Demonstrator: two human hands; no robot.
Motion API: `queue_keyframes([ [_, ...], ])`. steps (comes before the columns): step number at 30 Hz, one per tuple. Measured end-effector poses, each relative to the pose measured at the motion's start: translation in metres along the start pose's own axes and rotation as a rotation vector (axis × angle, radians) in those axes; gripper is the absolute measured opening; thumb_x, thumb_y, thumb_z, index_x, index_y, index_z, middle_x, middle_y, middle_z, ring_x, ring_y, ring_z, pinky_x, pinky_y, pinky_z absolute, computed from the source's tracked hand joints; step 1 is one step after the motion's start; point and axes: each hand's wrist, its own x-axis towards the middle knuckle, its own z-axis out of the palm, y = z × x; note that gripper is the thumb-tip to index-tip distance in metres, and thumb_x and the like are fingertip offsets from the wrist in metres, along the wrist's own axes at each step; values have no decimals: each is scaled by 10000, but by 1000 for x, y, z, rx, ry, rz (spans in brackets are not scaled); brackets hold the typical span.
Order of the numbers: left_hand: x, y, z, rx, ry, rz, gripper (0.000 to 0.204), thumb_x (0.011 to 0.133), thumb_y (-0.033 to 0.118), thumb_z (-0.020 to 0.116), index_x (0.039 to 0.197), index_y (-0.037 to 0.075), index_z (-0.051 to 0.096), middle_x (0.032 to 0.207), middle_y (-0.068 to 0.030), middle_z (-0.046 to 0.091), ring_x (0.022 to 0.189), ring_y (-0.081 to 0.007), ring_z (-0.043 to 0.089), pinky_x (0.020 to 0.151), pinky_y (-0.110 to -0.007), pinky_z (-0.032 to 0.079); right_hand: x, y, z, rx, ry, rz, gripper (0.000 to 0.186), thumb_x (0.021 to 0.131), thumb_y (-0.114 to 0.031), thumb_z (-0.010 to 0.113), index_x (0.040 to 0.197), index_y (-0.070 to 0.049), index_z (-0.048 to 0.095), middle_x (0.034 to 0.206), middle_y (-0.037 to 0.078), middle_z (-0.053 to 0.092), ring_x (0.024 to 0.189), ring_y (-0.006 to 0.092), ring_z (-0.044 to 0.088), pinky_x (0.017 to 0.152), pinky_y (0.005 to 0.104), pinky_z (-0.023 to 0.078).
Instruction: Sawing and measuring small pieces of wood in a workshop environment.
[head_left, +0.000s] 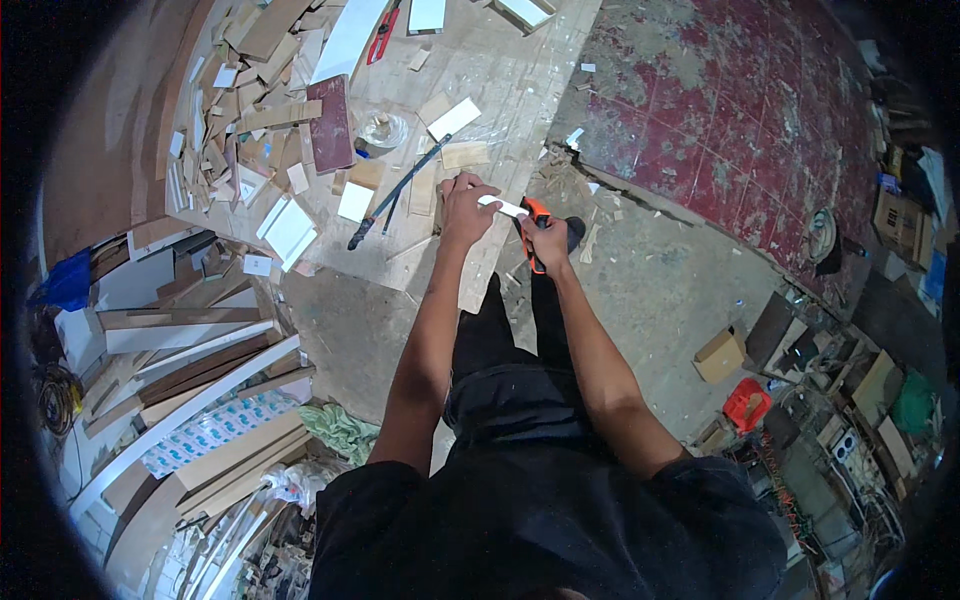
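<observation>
Near the right edge of the wooden work table, my left hand [466, 208] is closed on one end of a small white strip [503, 206]. The strip's other end points toward my right hand [547, 244], which is wrapped around an orange-and-black tool [536, 212]. Most of this tool lies behind the hand, and I cannot make out its kind. Both hands are close together, with the strip bridging the gap. Pale wood pieces [465, 154] and a long dark bar [405, 187] lie on the table beyond and left of my left hand.
A heap of wood offcuts [255, 85] covers the table's far left, beside a dark red block [331, 123], a clear tape roll [382, 130] and a red tool [383, 35]. Stacked boards [200, 370] stand at left. A cardboard box [720, 355] and red container [747, 404] sit right.
</observation>
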Motion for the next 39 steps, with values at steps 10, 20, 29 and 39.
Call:
queue_keyframes([
  [10, 51, 19, 25, 208, 157, 252, 342, 853, 130, 591, 1192, 119, 630, 1016, -61, 603, 1002, -260, 531, 883, -413, 426, 6, 13, 10, -39, 133, -123, 187, 861, -186, 752, 796, -30, 673, 586, -53, 528, 485, 36, 434, 448, 231, 323],
  [20, 69, 25, 44, 294, 70, 289, 357, 883, 180, 594, 1226, 89, 553, 1041, -97, 587, 1000, -260, 540, 873, -400, 430, 8, 21, 7, 43, 162, -45, 210, 863, -205, 760, 815, -26, 660, 584, -53, 525, 501, 42, 457, 461, 250, 359],
  [29, 67, 21, 44, 310, 5, 377, 310, 911, 158, 571, 1214, 93, 555, 1019, -75, 582, 973, -237, 544, 846, -372, 419, 4, 10, 6, -70, 154, -54, 201, 868, -195, 755, 800, -25, 672, 596, -62, 524, 503, 39, 425, 466, 241, 309],
  [39, 64, 33, 44, 404, 36, 410, 365, 870, 97, 579, 1233, 109, 547, 972, -52, 557, 957, -208, 539, 819, -348, 428, 7, 10, 2, -113, 144, -21, 266, 898, -236, 733, 736, -67, 607, 586, -46, 514, 467, 55, 440, 440, 254, 327],
])
